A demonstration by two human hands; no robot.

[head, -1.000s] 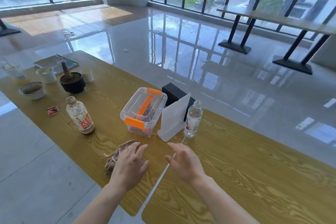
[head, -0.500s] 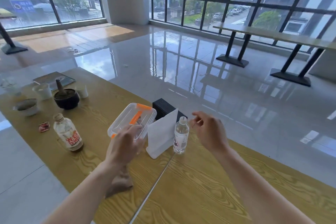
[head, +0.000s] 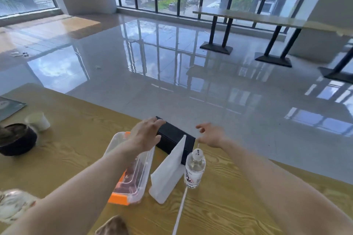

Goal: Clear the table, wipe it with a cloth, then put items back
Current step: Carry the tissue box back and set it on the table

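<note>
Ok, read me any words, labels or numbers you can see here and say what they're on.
Water bottle cap: dark print, too small to read.
Water bottle label: large red and black characters, too blurred to read.
Booklet at far left: pale mark, illegible.
Nothing else carries text.

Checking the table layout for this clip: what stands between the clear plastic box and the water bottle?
In the head view, a white folded card stand stands upright between the plastic box and the water bottle, close beside the bottle.
</note>
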